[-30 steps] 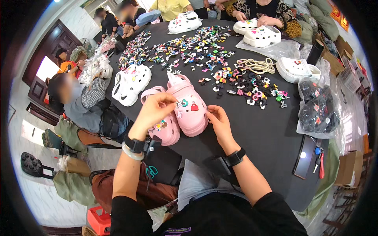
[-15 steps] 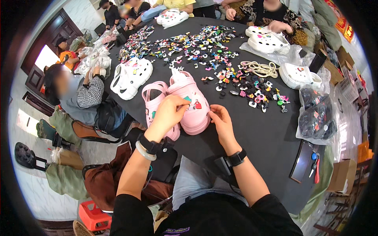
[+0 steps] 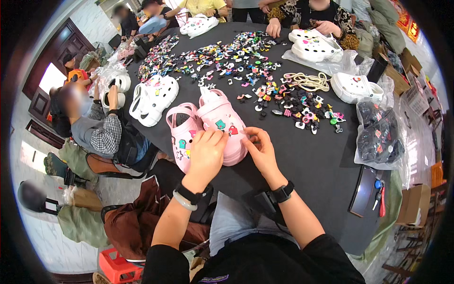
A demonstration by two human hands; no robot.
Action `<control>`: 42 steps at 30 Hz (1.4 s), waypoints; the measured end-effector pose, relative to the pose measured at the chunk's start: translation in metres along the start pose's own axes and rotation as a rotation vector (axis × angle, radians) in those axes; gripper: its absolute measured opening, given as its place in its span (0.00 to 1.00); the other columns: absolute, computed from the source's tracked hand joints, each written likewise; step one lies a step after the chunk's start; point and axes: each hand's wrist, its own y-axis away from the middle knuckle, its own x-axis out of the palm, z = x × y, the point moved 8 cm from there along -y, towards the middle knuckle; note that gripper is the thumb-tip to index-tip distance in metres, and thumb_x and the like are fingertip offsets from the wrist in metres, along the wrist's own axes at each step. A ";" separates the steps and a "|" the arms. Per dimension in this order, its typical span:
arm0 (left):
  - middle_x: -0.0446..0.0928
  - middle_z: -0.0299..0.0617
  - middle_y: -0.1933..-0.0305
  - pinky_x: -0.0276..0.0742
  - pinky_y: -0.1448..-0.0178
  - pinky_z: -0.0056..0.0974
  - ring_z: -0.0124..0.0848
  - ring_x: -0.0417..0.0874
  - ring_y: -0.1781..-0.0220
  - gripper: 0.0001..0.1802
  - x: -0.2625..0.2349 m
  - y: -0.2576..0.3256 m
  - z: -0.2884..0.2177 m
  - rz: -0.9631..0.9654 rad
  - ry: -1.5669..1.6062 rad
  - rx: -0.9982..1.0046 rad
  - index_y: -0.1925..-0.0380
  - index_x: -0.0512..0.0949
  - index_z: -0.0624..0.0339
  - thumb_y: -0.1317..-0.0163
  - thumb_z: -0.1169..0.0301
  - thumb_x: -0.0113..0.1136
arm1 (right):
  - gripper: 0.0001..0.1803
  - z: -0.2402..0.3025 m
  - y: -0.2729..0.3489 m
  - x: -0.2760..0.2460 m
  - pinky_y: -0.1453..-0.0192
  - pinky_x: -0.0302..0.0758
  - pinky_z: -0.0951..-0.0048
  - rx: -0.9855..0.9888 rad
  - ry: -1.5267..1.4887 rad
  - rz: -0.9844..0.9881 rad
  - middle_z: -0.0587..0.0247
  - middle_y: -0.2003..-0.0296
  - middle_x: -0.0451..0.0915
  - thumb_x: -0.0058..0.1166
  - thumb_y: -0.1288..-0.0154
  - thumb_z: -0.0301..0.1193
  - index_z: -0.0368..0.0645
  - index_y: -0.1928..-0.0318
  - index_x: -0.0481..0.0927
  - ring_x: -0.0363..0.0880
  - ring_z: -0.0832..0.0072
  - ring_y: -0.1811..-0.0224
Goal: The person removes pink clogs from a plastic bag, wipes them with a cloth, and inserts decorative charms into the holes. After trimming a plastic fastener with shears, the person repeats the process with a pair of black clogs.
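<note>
At the near edge of the black table (image 3: 302, 161), two pink clogs sit side by side, toes pointing away from the person. Right pink clog (image 3: 222, 125) is the one being worked; left pink clog (image 3: 182, 135) touches it and already carries a few charms on top.

Left hand (image 3: 206, 152): fingers curled down onto the near end of the right clog, pressing or pinching right at the red charm (image 3: 232, 129). Whether it grips a charm or just the shoe, can't tell, fingertips are hidden. Right hand (image 3: 259, 150): fingers bent, tips against the clog's right flank, bracing it. Nothing visible held in it.

Loose charm pile (image 3: 293, 102) is spread across the table middle, well apart from both hands. White clogs (image 3: 153, 97) to the left, black clogs in a clear bag (image 3: 378, 137) to the right, phone (image 3: 363, 190) and keys near the table's right edge.

Risks as I see them:
- Clog sits near the table edge; a hard push from the left hand with weak bracing could shove it off toward the lap.
- Small charm under the fingertips could pop out sideways and get lost in the pile or on the floor.
- Off-axis pressure could seat the charm crooked or only partway in its hole.
- Neighbour's elbow is close on the left; a bump would shift both clogs.
</note>
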 end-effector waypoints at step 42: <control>0.78 0.50 0.46 0.62 0.35 0.46 0.39 0.80 0.49 0.32 -0.002 0.055 0.027 -0.159 0.208 -0.299 0.48 0.75 0.68 0.54 0.65 0.70 | 0.14 0.088 -0.018 0.065 0.48 0.71 0.65 -0.582 1.006 0.748 0.65 0.54 0.77 0.52 0.39 0.29 0.42 0.54 0.82 0.75 0.66 0.51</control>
